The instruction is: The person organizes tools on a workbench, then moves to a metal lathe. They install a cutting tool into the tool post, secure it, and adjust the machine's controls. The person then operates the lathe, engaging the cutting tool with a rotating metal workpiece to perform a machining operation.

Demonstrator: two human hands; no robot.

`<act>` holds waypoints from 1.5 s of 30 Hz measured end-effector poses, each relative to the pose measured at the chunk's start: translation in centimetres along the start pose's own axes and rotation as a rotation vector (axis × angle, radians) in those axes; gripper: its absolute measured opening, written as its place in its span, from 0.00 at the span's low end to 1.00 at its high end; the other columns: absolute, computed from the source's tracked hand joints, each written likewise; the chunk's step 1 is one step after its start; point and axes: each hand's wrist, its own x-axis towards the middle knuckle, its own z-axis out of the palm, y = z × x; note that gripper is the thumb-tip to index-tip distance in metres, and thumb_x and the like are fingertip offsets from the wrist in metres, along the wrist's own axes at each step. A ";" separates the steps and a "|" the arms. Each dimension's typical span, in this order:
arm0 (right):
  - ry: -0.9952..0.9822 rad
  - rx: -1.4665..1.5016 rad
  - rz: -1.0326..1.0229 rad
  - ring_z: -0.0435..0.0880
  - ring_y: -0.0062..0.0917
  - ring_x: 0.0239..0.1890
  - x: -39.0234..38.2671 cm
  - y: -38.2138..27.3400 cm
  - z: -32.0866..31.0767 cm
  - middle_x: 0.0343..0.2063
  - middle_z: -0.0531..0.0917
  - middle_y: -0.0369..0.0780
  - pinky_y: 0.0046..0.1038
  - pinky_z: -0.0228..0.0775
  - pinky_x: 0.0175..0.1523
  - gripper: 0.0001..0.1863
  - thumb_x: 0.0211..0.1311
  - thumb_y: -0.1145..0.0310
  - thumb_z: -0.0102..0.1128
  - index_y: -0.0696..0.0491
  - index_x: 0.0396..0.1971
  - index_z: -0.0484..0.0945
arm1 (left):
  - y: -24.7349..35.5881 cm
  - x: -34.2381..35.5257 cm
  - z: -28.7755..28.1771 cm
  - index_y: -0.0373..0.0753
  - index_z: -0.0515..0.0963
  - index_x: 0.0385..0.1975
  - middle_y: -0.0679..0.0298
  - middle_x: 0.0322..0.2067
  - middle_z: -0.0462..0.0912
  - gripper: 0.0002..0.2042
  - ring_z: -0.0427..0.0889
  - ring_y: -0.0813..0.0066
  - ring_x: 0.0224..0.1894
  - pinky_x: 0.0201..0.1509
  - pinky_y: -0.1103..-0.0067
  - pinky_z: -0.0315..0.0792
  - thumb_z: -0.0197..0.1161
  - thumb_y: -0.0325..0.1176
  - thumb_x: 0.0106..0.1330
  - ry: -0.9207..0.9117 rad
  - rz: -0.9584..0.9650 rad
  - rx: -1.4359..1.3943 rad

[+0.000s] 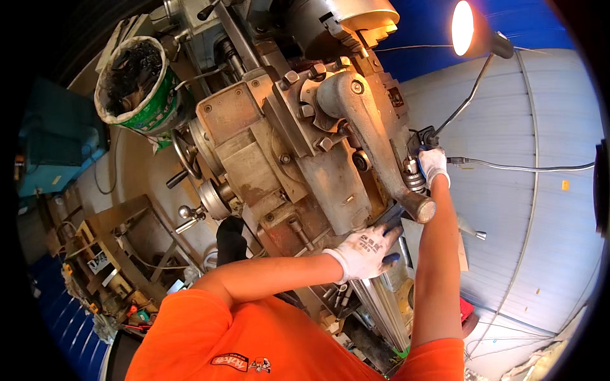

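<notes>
The gloved right hand (434,166) was clenched around the drill chuck (415,176) beside the lathe's long lever (375,136). The left hand (365,252), fingers spread flat and holding nothing, rested on the carriage (330,190) just below the lever's knob.

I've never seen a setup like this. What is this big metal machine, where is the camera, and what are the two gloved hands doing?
The camera sits on the person's head and looks down, so the orange shirt and both forearms enter from below; the fisheye lens bends straight edges. The big grey machine looks like a worn metal-working lathe. The left hand, in a white glove, rests on the machine's edge below a long lever handle. The right hand, also gloved, reaches to a small chuck-like metal part; whether it grips it is unclear. A lit lamp shines above, and a lined bucket stands at upper left.
</notes>
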 end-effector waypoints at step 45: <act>0.198 0.811 -0.704 0.80 0.39 0.51 -5.3 5.4 -4.6 0.47 0.82 0.45 0.35 0.70 0.60 0.24 0.53 0.76 0.57 0.48 0.53 0.79 | -1.6 3.7 2.9 0.33 0.64 0.62 0.45 0.56 0.71 0.32 0.72 0.48 0.58 0.63 0.66 0.67 0.62 0.45 0.63 0.095 -0.214 0.075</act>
